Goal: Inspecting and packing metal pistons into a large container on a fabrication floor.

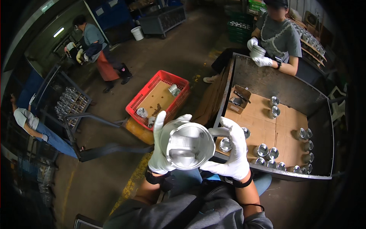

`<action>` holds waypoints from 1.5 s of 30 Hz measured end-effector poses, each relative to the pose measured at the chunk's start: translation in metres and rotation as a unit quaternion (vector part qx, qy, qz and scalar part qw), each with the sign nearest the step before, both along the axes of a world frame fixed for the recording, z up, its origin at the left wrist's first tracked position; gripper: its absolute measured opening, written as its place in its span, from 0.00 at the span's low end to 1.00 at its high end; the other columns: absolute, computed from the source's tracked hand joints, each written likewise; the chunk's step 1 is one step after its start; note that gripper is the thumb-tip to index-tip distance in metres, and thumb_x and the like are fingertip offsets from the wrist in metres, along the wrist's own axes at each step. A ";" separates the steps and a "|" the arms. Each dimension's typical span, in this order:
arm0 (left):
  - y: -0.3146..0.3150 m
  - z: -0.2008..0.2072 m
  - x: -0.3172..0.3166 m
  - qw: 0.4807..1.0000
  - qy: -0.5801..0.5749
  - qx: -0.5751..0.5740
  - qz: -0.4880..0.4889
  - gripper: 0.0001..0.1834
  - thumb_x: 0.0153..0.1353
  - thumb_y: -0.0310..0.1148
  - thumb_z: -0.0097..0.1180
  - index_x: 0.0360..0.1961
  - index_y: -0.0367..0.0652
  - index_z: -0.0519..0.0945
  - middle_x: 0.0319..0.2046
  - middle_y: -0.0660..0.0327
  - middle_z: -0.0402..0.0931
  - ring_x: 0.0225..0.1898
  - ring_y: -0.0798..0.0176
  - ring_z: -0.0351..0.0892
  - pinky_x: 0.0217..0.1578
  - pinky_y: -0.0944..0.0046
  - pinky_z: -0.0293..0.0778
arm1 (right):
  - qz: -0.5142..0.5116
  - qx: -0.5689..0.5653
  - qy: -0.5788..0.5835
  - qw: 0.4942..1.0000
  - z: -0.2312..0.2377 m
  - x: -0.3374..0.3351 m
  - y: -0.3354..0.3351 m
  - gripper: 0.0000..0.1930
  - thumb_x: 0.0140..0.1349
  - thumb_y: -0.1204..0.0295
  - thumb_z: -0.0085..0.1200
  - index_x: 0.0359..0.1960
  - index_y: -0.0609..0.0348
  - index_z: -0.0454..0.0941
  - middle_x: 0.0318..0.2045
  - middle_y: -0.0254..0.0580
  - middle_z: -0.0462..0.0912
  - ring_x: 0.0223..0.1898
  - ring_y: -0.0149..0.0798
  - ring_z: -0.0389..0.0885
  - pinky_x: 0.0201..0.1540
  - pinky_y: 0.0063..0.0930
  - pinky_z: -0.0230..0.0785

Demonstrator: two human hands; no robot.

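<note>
A silvery metal piston [192, 142] is held up in front of me, its hollow inner side facing me. My left hand [159, 154], in a white glove, is wrapped round its left side with the fingers behind it. At the right side of the piston, my right hand [235, 152], gloved as well, has its thumb and a bent finger at the rim. To the right, several similar pistons [261, 150] stand on the cardboard [259, 118] lining a dark metal bin. One more piston [225, 144] sits just behind my right hand.
A red plastic crate [131, 105] with a few pistons stands ahead on the left. The metal bin's wall [282, 80] rises at the right, with a small cardboard box [236, 108] inside. Across it a co-worker [280, 38] holds metal parts. Another person [93, 42] stands far left.
</note>
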State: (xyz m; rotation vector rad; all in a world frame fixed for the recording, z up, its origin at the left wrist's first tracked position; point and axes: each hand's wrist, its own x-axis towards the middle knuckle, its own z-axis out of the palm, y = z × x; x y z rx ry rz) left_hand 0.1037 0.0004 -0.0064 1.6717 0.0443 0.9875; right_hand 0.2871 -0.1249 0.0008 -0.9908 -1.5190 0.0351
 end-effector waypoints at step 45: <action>-0.023 -0.038 0.009 0.988 0.074 -0.135 0.028 0.70 0.39 0.62 0.74 0.75 0.44 0.44 0.64 0.54 0.61 0.65 0.54 0.63 0.65 0.51 0.61 | -0.069 -0.107 -0.215 0.968 0.021 -0.017 -0.003 0.18 0.54 0.62 0.62 0.43 0.59 0.78 0.33 0.42 0.82 0.34 0.46 0.79 0.40 0.40 0.69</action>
